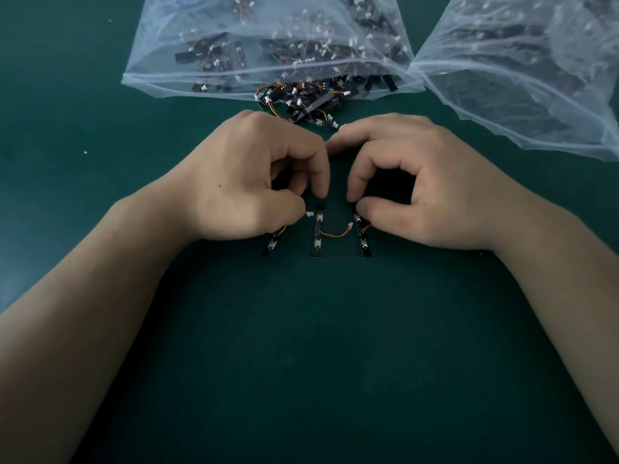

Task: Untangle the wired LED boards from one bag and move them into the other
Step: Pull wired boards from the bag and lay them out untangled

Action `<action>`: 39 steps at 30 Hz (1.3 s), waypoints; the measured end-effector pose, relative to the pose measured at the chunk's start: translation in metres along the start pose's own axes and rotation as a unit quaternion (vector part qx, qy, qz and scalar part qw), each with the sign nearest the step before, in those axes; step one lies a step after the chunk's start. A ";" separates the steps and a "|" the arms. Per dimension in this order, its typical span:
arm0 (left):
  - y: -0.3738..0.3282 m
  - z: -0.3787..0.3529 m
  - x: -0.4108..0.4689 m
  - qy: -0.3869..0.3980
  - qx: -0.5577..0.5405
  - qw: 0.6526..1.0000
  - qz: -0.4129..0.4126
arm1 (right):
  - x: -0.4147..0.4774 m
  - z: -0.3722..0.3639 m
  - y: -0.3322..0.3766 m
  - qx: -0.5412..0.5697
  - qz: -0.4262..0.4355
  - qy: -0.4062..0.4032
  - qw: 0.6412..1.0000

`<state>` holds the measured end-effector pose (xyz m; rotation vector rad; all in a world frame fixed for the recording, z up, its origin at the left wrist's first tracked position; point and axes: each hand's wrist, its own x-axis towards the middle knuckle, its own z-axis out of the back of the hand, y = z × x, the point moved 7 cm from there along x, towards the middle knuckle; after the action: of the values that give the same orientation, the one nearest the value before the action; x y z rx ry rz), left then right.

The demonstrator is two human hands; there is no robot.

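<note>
The middle LED board [317, 234] lies flat on the green mat [318, 346], long axis pointing away from the person, and everything else is placed from it. A short orange wire [335, 233] loops from its right edge to a small white plug beside the right LED board [361, 234], which lies just to the right and roughly parallel. The right hand [418, 189] pinches the far end of that right board narrowly between thumb and forefinger, its other fingers arched above. Just left of the middle board's far end sits a white connector [310, 214]; the left hand [248, 182], fingers curled tight, appears to pinch it between thumb tip and forefinger, though the contact is too small to be sure. Further left, the left LED board [271, 244] pokes out from under that hand's heel. Beyond the middle board, past both hands, a pile of tangled boards [301, 102] spills from the mouth of the near mesh bag [160, 61]. Beyond and well to the right lies the second mesh bag [519, 61], also holding boards.
</note>
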<state>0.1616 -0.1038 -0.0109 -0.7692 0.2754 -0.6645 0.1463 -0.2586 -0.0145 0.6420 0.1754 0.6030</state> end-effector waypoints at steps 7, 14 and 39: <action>0.002 -0.001 0.001 -0.014 0.024 0.999 -0.016 | 0.001 0.000 -0.002 -0.008 0.005 -0.024 1.000; 0.000 -0.001 0.001 0.000 0.021 1.000 -0.018 | 0.001 -0.001 -0.003 -0.015 0.015 -0.034 0.999; 0.017 0.024 -0.001 -0.263 0.129 0.956 0.033 | 0.003 0.013 -0.013 -0.023 -0.019 -0.167 0.985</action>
<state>0.1798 -0.0813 -0.0064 -0.6543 -0.2682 -0.4011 0.1593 -0.2717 -0.0124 0.6836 -0.1401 0.4523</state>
